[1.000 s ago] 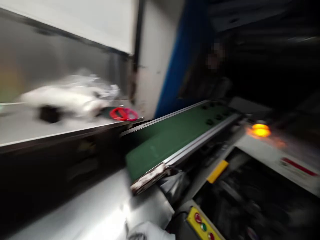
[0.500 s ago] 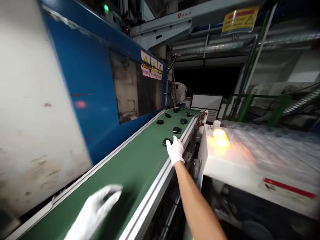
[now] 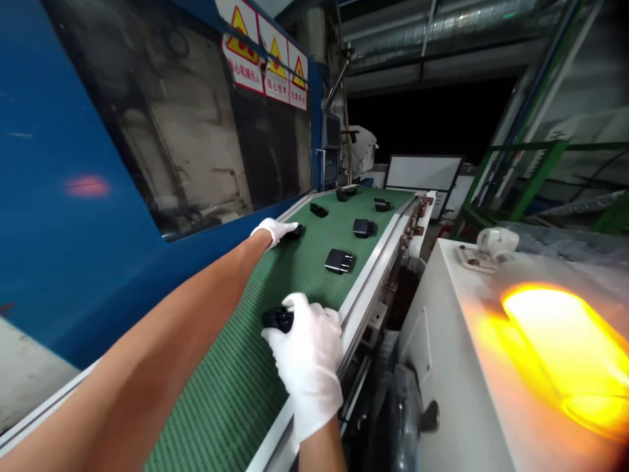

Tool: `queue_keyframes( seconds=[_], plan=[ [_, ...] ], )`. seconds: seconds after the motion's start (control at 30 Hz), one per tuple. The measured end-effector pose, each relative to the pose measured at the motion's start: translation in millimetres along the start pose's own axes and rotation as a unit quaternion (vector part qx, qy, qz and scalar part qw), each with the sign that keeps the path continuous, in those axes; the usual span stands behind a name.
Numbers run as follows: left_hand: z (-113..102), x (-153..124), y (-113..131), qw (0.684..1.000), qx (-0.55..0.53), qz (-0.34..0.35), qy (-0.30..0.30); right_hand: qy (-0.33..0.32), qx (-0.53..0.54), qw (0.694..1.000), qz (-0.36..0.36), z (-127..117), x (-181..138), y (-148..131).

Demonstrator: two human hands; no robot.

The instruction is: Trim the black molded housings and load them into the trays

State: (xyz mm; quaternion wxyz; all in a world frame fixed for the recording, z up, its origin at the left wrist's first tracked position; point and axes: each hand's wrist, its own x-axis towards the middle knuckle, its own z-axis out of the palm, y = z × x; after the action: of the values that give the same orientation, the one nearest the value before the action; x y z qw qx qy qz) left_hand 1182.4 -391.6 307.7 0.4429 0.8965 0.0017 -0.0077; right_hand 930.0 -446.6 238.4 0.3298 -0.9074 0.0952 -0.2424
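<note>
A: Nearest first. The right hand [image 3: 307,357], in a white glove, is closed around a small black part [image 3: 278,319] low on the green conveyor belt [image 3: 230,387], close to the belt's right rail [image 3: 363,295].

B: Is the grip sound?

A: The fingers wrap it from above and only the part's left end shows. I'd say keep the wrist low and lift it straight off the ribbed surface rather than dragging it.

B: And the other one?

A: The left hand [image 3: 272,231], also gloved, is stretched farther up the belt with its fingertips on another black part [image 3: 296,230] by the left edge, beside the blue machine wall [image 3: 88,216]. I cannot tell whether it has closed on that piece or only touches it. It would be wise to get the thumb under before pulling.

B: What lies beyond?

A: Between and past the hands, a larger black part [image 3: 339,261] sits mid-belt, then another [image 3: 363,227], then several small ones [image 3: 318,210] near the far end. To the right of the right hand stands a white cabinet [image 3: 442,367] with a glowing amber lamp [image 3: 565,347].
</note>
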Motion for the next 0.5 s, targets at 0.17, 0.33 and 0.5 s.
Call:
queue_keyframes(
  seconds=[0.17,0.33,0.5],
  plan=[
    [21,-22,11,0.994,-0.032,0.048,-0.091,0.004,0.018,0.998,-0.059,5,-4,5],
    [-17,-129,-28,0.976,-0.12,0.109,-0.147,0.009,0.121,0.99,-0.075,0,-9,19],
    [-121,-307,-110,0.955,-0.234,0.102,-0.153,0.019,0.247,0.967,-0.052,-14,-68,8]
  ],
)
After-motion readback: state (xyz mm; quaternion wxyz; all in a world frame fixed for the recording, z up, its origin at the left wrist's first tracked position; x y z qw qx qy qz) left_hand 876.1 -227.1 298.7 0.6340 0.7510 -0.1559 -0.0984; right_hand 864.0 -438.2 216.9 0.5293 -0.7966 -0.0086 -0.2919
